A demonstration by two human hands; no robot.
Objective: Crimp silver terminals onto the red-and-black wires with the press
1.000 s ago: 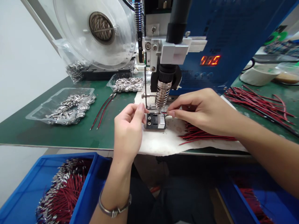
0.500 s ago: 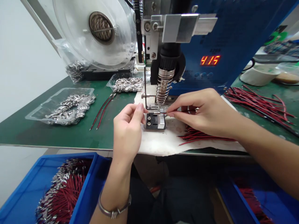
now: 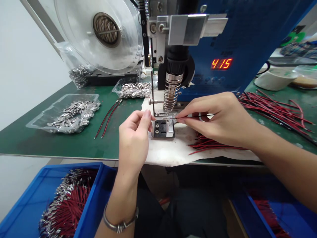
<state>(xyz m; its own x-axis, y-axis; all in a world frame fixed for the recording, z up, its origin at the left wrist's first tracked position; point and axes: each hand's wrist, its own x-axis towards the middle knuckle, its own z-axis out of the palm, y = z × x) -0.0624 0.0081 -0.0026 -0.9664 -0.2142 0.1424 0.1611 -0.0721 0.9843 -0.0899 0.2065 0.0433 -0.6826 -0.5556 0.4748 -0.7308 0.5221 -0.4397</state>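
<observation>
My right hand (image 3: 215, 115) pinches a thin red-black wire, whose tip reaches a small metal part (image 3: 165, 118) over the black fixture (image 3: 162, 128). Closed at the fixture's left edge is my left hand (image 3: 136, 135), thumb against forefinger; what it grips, if anything, is too small to make out. The spring-wrapped soldering tip (image 3: 172, 89) stands just above and behind the metal part. A small silver block (image 3: 169, 129) sits on the fixture's right side. Several loose wires (image 3: 210, 144) lie on the white cloth (image 3: 163, 157) below my right hand.
Two clear trays of metal parts, the nearer (image 3: 66, 114) and farther (image 3: 133, 89), stand left of the blue machine (image 3: 223, 39). Two finished wires (image 3: 107, 118) lie between. More wires (image 3: 274, 109) lie right. Blue bins (image 3: 29, 188) sit below the table edge.
The wire and metal part have risen slightly off the fixture toward the soldering tip, with my right hand. My left hand stays nearly in place. The whole view has shifted slightly.
</observation>
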